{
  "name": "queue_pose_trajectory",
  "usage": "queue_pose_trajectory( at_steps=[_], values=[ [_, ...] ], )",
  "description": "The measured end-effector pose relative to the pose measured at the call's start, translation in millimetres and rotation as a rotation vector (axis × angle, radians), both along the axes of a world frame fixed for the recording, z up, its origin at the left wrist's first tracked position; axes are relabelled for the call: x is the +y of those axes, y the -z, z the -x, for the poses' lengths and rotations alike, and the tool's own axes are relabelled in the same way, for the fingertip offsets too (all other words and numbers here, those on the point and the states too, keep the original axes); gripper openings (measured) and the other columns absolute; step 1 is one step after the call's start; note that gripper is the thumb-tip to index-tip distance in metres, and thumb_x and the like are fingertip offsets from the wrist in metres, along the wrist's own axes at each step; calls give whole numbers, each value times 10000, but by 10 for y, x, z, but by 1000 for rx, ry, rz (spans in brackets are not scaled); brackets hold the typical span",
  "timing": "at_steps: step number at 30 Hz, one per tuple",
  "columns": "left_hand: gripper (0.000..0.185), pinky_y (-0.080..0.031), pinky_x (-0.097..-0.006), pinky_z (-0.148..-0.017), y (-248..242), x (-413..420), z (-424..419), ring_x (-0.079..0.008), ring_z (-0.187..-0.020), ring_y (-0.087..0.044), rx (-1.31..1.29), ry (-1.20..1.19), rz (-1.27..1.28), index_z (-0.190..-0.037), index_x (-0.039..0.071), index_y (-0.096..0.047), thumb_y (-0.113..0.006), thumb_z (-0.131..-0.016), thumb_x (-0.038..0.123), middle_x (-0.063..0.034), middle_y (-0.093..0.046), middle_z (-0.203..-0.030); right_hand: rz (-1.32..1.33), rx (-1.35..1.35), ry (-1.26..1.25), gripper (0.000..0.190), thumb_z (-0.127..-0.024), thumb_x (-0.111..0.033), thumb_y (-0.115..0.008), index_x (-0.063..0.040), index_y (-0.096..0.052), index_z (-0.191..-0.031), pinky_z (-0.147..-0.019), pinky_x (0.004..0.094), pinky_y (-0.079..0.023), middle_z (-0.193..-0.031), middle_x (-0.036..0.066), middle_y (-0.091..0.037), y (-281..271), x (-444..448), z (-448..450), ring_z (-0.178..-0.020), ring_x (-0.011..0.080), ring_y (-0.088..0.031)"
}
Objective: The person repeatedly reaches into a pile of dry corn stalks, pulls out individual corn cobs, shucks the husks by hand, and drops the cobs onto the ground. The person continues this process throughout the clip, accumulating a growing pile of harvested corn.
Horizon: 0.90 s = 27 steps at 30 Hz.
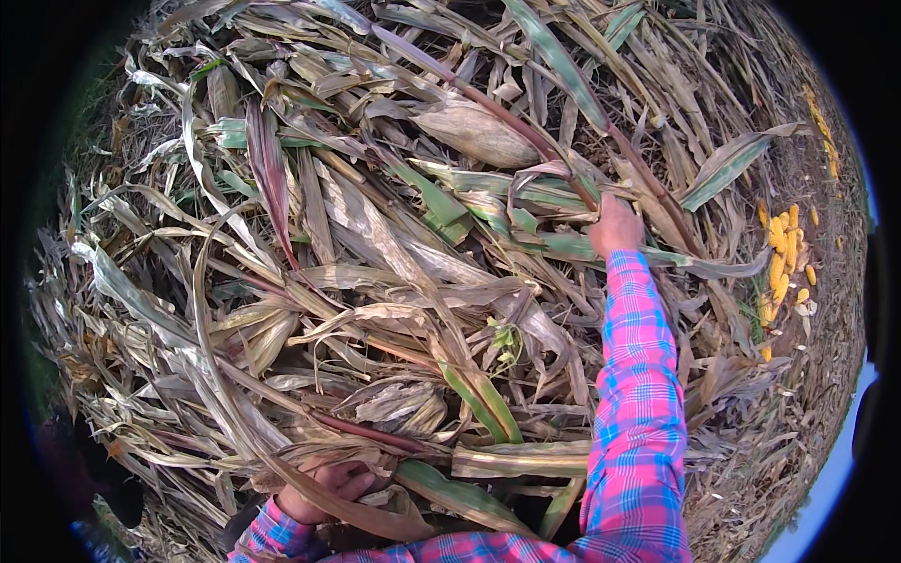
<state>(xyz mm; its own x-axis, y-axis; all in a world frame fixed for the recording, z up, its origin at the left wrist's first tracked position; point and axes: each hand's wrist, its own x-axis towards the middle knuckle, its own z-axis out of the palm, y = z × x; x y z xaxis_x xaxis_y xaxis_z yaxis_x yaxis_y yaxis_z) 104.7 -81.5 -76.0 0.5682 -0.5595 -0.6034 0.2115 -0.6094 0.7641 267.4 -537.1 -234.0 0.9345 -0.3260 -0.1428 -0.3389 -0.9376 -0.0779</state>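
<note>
My right hand (617, 226) is closed around the lower end of a reddish corn stalk (524, 130), which slants up and left across the pile. Close by that stalk lies an ear of corn in a dry, pale husk (479, 132). Down at the lower left, my left hand (329, 490) has its fingers curled against a dry corn husk (352, 452). A long dry leaf (352, 517) crosses in front of it and hides part of the palm. Another reddish stalk (373, 431) runs just above the left hand.
Dry and half-green corn stalks and leaves (394, 260) cover the ground in a tangled heap. Several husked yellow corn cobs (783, 257) lie to the right, with a further row of cobs (822, 130) beyond. A small green vine (505, 341) grows through the middle.
</note>
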Motion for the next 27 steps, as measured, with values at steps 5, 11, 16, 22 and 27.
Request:
queue_pose_trajectory(
  at_steps=[5,11,16,22,27],
  values=[
    [228,-478,-269,-755,-222,-2,-369,-156,-848,-588,-162,-671,-23,-1063,-20,-556,-555,-842,35,-99,-606,-912,-346,-154,-37,332,-690,-129,-616,-38,-490,-984,-714,473,-448,-858,189,-604,-629,378,674,-814,397,-572],
    [422,-515,-340,-757,-340,-19,-507,-210,-964,-569,63,-1097,638,-1302,29,-330,-397,-952,256,-123,-510,-1174,-440,84,-140,339,-698,-170,-598,0,-444,-947,-681,496,-452,-736,243,-596,-1480,1132,1451,-735,429,-585],
    [441,-527,-386,-766,-422,495,-52,-245,-1016,-566,-103,-1228,830,-1307,89,-335,-366,-942,335,-96,-511,-1189,-459,225,-270,364,-712,-170,-597,-2,-410,-975,-681,492,-456,-741,239,-601,-1899,1853,1688,-738,423,-593],
    [464,-509,-393,-828,-666,1454,390,-230,-1006,-572,-329,-1560,790,-1260,81,-423,-453,-903,377,-96,-551,-1151,-527,313,-422,381,-732,-106,-553,40,-404,-1051,-735,469,-465,-810,252,-606,-2052,2710,1819,-789,411,-597],
    [310,-557,-274,-580,-574,1883,704,-146,-786,-629,-406,-1500,764,-1117,78,-536,-490,-905,298,-48,-623,-954,-428,289,-464,456,-741,-178,-611,42,-399,-1081,-752,479,-463,-861,271,-598,-1993,3135,2008,-827,428,-585]
  ],
)
